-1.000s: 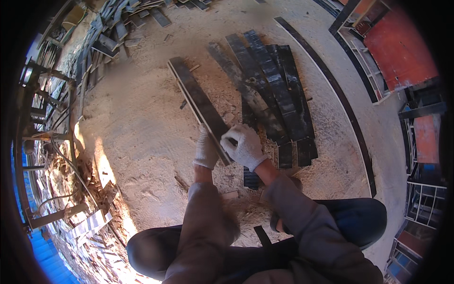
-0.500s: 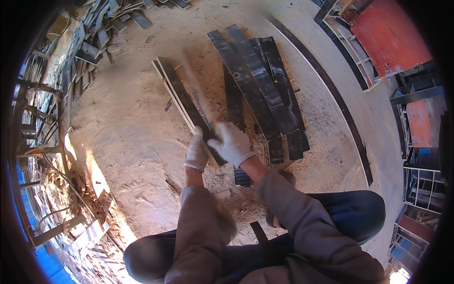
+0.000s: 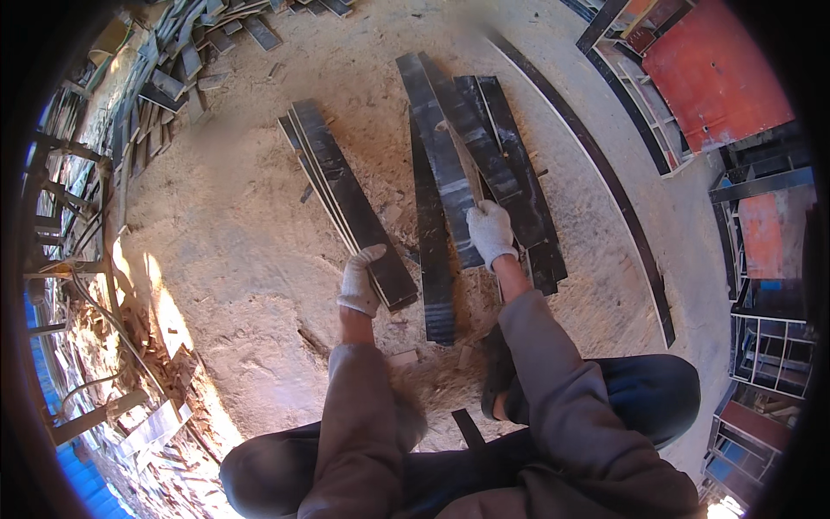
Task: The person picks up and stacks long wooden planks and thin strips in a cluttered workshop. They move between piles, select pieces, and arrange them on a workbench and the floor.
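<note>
My left hand [image 3: 360, 281], in a white knitted glove, is closed around the near end of a stack of black-faced plywood strips [image 3: 350, 199]. The thumb lies over the top face, and pale edges show along the stack's left side. Over the pile to the right, my gloved right hand [image 3: 490, 232] grips a black plywood strip [image 3: 468, 112] near its near end. That strip looks tilted, its brownish edge turned toward me; my fingertips are partly hidden. Beneath and beside it lie other black strips [image 3: 529, 199], and a separate strip [image 3: 432, 259] lies between the stack and pile.
A long black strip [image 3: 596, 143] curves along the dusty floor [image 3: 242, 216] at the right. Scrap boards [image 3: 186, 60] are heaped at the far left, near a metal frame [image 3: 105, 199]. Racks with red panels [image 3: 713, 73] stand at the right. My knees are bent on both sides.
My right hand has moved right, from the left stack to the pile, and taken hold of a strip. The strip it carried now lies on the stack. My left hand stays at the stack.
</note>
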